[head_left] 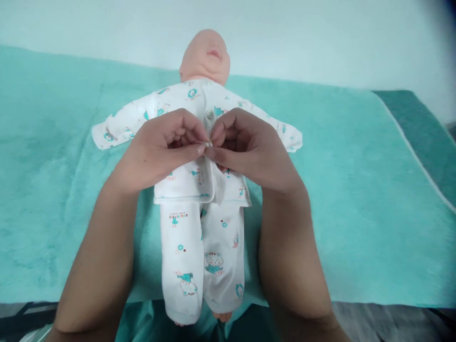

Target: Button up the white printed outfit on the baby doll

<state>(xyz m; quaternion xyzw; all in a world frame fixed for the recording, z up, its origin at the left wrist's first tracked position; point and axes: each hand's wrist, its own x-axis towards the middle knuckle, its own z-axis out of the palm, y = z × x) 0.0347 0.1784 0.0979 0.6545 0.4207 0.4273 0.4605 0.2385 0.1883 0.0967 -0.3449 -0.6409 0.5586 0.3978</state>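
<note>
A baby doll (205, 56) lies on its back on a teal towel (338, 190), dressed in a white printed shirt (185, 97) and matching trousers (183, 256). My left hand (167, 142) and my right hand (245, 145) meet over the doll's chest. Both pinch the shirt's front edges where they overlap, fingertips touching at a small fastener that I can barely see. The doll's arms spread out to either side. Its toes show below the trouser cuffs.
The towel covers a bed or table that reaches a pale wall behind the doll's head. A darker green cloth (420, 133) lies along the right side. The towel's near edge runs just past the doll's feet.
</note>
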